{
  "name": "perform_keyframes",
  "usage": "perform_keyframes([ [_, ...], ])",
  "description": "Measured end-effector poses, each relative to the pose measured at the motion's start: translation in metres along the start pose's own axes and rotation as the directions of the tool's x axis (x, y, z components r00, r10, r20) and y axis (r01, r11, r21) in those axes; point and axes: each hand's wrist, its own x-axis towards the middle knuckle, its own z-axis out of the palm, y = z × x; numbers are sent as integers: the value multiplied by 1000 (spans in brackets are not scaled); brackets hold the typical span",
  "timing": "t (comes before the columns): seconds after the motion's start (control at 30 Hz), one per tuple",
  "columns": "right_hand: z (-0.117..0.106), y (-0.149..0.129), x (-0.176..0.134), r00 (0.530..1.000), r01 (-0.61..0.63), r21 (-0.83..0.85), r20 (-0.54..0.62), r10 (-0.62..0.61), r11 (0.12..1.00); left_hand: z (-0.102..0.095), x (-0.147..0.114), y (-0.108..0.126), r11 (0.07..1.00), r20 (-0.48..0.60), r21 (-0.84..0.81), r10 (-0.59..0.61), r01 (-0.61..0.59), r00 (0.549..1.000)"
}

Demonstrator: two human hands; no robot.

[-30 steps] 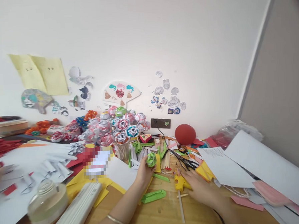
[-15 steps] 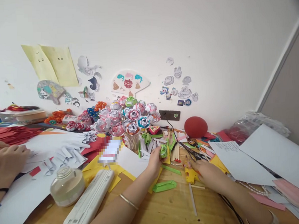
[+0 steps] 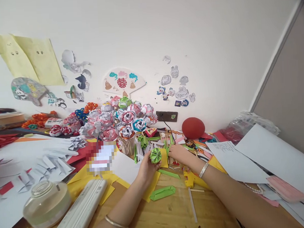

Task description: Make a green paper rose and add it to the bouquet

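Note:
My left hand (image 3: 147,168) is closed around a round green paper flower (image 3: 156,155), its folded petals facing up. My right hand (image 3: 180,154) reaches into the pile just right of it, fingers bent down and together beside a green paper strip (image 3: 167,153) and thin wooden sticks (image 3: 172,160). What its fingertips pinch, if anything, is hidden. Below my right wrist lies a yellow glue gun (image 3: 189,178) with a glue stick (image 3: 192,205) poking out. A folded green paper piece (image 3: 163,193) rests on the table in front of my left hand.
Behind stands a bunch of paper flowers (image 3: 126,117) in a holder. To the left are a glass jar (image 3: 47,204), a long white case (image 3: 79,213), a blurred phone (image 3: 102,157) and folded white strips (image 3: 47,163). At right are a red balloon (image 3: 193,127) and paper sheets (image 3: 261,156).
My right hand has let go of the glue gun and moved up to the sticks and strips. The green flower is turned more toward me. The view has shifted right; another person's hand has mostly left it.

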Motion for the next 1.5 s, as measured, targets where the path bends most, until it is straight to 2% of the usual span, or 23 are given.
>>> perform_keyframes([
  [0.1, 7, 3, 2, 994, 111, -63, -5, -111, 992, 2, -2, 0, 1000, 40, -9, -25, 25, 999],
  [0.2, 10, 7, 0, 985, 159, -115, -41, -165, 981, 5, -6, 2, 999, 76, -15, -36, 37, 996],
  [0.33, 2, 13, -7, 974, 141, -163, -153, -167, 976, 9, -11, 4, 999, 111, -48, -20, 26, 994],
  [0.53, -28, 6, -38, 930, 43, -156, -355, -97, 987, 16, -20, 5, 993, 199, -111, -9, 32, 980],
  [0.6, -37, -4, -52, 897, 27, -135, -433, -84, 990, 18, -23, 6, 991, 222, -130, -4, 34, 975],
  [0.67, -44, -20, -67, 796, 54, -90, -597, -98, 994, 20, -26, 6, 989, 240, -144, -2, 38, 971],
  [0.73, -49, -39, -81, 712, 73, -62, -695, -96, 995, 21, -28, 6, 987, 252, -154, -9, 49, 968],
  [0.8, -51, -60, -93, 709, 120, -50, -695, -121, 991, 21, -30, 5, 985, 249, -160, -19, 60, 968],
  [0.83, -50, -71, -97, 692, 157, -67, -705, -158, 985, 22, -31, 5, 985, 243, -162, -24, 65, 970],
  [1.0, -41, -107, -103, 703, 213, 14, -696, -144, 977, 23, -32, 4, 987, 260, -144, -28, 68, 965],
  [1.07, -36, -108, -104, 742, 229, 89, -660, -115, 969, 23, -31, 4, 989, 258, -141, 4, 34, 966],
  [1.13, -30, -100, -107, 804, 191, 167, -591, -57, 967, 23, -30, 4, 990, 239, -142, 37, -2, 970],
  [1.23, -18, -75, -117, 881, -59, 260, -441, 173, 964, 24, -30, 3, 991, 225, -136, 53, -23, 973],
  [1.3, -8, -59, -123, 906, -275, 291, -242, 349, 916, 24, -31, 2, 992, 234, -127, 55, -26, 971],
  [1.33, -3, -53, -125, 911, -339, 279, -141, 388, 898, 25, -32, 1, 992, 240, -122, 53, -24, 969],
  [1.4, 6, -46, -125, 909, -400, 248, -12, 416, 882, 25, -34, 0, 993, 249, -117, 48, -19, 967],
  [1.43, 10, -45, -124, 905, -416, 237, 11, 426, 878, 25, -34, -1, 993, 251, -115, 46, -17, 967],
  [1.5, 17, -46, -120, 888, -445, 223, -13, 459, 867, 25, -35, -1, 994, 254, -110, 46, -18, 966],
])
